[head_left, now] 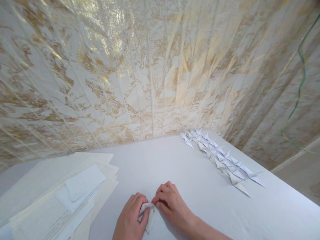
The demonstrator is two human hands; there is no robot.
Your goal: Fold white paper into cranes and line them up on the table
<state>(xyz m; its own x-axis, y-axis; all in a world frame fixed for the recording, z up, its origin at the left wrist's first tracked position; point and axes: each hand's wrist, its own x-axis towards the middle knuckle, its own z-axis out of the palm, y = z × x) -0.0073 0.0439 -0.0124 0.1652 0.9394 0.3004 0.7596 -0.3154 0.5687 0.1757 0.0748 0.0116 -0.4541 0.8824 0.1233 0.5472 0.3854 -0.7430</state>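
Observation:
A small folded piece of white paper [150, 220] is between my hands, low in the middle of the view. My left hand [131, 215] is closed around its left side, the thumb lying over the paper. With thumb and fingertips, my right hand [172, 203] pinches its upper right corner. One pointed end of the paper sticks out downward below the fingers. Part of the folded shape is hidden behind my left hand.
Several folded paper cranes [220, 156] stand in rows along the right side of the white table [150, 166]. Loose paper sheets [45, 200] are piled at the left. A patterned gold and white wall covering [140, 73] rises behind; a green cord [301, 80] hangs at right.

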